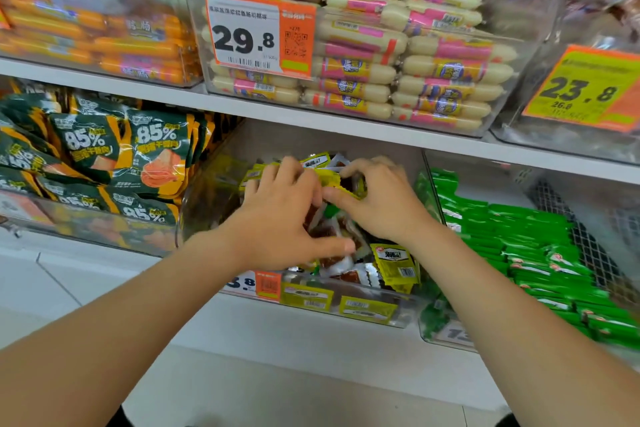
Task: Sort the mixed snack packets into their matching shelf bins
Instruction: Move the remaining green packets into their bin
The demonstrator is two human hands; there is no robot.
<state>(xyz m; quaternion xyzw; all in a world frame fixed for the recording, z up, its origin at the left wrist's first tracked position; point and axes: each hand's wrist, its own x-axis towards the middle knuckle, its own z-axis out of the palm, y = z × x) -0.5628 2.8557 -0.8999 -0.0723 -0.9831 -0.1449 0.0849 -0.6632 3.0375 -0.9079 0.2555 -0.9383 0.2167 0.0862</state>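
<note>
Snack packets (394, 263), small, yellow and red-brown, are heaped in the clear plastic bin (405, 308) in the middle of the lower white shelf (277, 340). A crumpled yellow packet (341, 182) is pinched between thumb and forefinger of the right hand (377, 208). The left hand (280, 218) is laid over the heap, fingers bent, thumb stretched out; whether anything is gripped cannot be told. Bright green packets (519, 236) are stacked just beyond the bin's right wall.

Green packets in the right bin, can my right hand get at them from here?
Probably yes. The green packets lie uncovered just beside the right hand; only the clear bin wall stands between, and the hand pinches a yellow packet.
</note>
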